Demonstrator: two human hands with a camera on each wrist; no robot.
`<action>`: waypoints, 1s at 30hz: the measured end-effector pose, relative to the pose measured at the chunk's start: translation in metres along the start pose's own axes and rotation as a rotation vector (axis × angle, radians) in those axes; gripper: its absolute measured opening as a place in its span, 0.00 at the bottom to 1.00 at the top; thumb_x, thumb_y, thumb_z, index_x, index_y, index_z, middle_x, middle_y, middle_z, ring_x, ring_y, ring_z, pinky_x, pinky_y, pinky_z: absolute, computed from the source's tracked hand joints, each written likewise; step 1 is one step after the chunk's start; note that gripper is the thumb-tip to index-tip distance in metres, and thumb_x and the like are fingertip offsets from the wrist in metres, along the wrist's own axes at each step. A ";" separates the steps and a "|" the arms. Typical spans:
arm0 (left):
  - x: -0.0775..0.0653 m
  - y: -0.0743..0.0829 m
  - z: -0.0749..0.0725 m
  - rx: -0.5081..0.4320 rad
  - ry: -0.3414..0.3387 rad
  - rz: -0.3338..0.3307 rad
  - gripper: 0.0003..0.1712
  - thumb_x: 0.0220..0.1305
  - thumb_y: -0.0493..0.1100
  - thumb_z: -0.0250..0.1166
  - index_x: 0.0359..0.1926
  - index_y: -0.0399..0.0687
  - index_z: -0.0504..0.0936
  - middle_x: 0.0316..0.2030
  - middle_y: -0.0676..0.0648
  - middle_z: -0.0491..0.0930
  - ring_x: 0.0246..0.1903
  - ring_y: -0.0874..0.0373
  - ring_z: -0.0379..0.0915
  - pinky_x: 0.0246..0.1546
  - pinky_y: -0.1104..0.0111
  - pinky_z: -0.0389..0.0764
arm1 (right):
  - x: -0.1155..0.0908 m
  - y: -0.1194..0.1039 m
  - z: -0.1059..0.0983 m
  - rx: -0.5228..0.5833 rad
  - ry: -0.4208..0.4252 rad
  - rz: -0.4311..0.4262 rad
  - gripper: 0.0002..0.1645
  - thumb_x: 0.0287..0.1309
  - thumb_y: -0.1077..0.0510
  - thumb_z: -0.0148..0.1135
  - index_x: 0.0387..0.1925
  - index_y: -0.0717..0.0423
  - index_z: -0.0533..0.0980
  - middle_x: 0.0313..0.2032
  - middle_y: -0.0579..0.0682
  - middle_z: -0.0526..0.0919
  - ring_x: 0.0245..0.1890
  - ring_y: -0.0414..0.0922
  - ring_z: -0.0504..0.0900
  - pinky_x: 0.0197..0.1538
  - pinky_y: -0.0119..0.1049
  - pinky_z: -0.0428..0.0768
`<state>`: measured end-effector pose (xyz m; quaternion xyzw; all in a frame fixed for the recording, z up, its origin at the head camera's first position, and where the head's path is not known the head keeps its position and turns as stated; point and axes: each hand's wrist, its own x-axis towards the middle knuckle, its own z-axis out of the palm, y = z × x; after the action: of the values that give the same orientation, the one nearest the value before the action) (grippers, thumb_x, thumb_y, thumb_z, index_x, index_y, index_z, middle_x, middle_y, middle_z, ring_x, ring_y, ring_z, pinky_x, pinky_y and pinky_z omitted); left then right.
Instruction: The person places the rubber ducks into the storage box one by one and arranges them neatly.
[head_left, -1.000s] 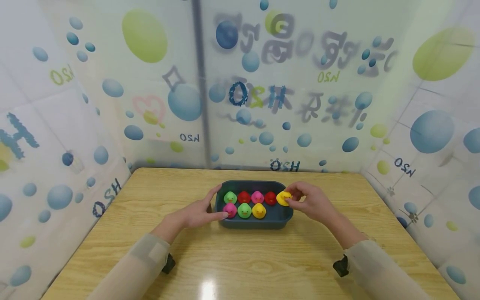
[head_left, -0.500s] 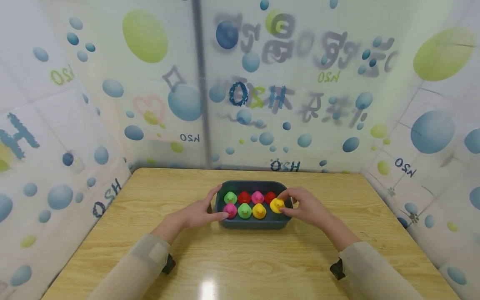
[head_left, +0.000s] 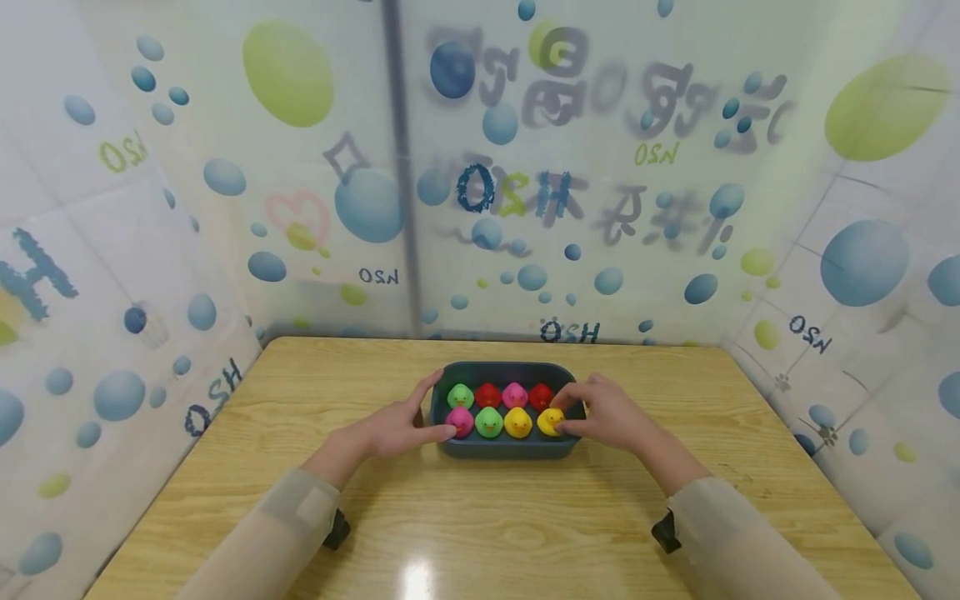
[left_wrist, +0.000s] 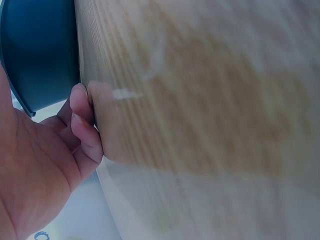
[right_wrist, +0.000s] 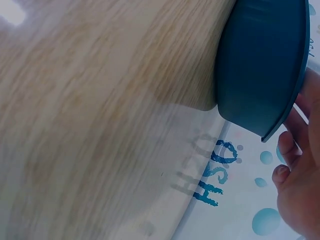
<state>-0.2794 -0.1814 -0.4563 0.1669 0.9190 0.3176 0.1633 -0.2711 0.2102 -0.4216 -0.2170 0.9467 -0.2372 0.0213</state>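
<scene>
A dark blue-green plastic bin (head_left: pixel 512 448) stands on the wooden table, holding two rows of small rubber ducks. At the right end of the front row, my right hand (head_left: pixel 611 421) pinches a yellow rubber duck (head_left: pixel 550 422) between thumb and fingers. My left hand (head_left: pixel 393 427) grips the bin's left end, its thumb over the front corner by a pink duck (head_left: pixel 460 420) and a finger at the back corner. The left wrist view shows the left hand's other fingers (left_wrist: pixel 86 132) curled beside the bin wall. In the right wrist view the bin (right_wrist: pixel 262 60) hides the pinched duck.
Beside the pinched duck sit another yellow duck (head_left: pixel 517 422) and a green one (head_left: pixel 489 422). Behind them are a green duck (head_left: pixel 461 397), red ducks and a pink duck (head_left: pixel 514 395). Printed curtains (head_left: pixel 480 275) enclose the table (head_left: pixel 480 517) at the back and sides.
My right hand has carried the yellow duck from above the bin's right rim leftward and down into the front row's right end. The left hand has stayed on the bin.
</scene>
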 end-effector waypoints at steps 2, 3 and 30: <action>0.000 0.000 0.000 -0.002 0.000 0.001 0.64 0.67 0.80 0.65 0.89 0.79 0.34 0.53 0.42 0.85 0.50 0.50 0.80 0.61 0.46 0.80 | 0.003 0.000 0.001 -0.019 -0.015 0.015 0.14 0.63 0.48 0.83 0.48 0.41 0.88 0.44 0.40 0.91 0.44 0.45 0.71 0.46 0.42 0.72; 0.000 0.000 0.000 -0.002 0.000 0.001 0.64 0.67 0.81 0.65 0.89 0.79 0.34 0.53 0.42 0.85 0.50 0.50 0.80 0.61 0.46 0.80 | 0.005 -0.001 0.001 -0.028 -0.021 0.024 0.14 0.62 0.48 0.83 0.47 0.40 0.88 0.44 0.40 0.91 0.43 0.45 0.70 0.46 0.42 0.72; 0.002 -0.002 0.001 -0.014 -0.002 -0.004 0.64 0.67 0.80 0.65 0.89 0.81 0.35 0.57 0.38 0.84 0.54 0.47 0.80 0.67 0.42 0.77 | 0.015 -0.005 0.005 -0.133 -0.071 0.052 0.13 0.61 0.49 0.84 0.45 0.40 0.87 0.42 0.40 0.90 0.41 0.45 0.69 0.47 0.43 0.68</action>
<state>-0.2808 -0.1819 -0.4592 0.1642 0.9170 0.3235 0.1661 -0.2820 0.1977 -0.4230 -0.2013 0.9643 -0.1654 0.0467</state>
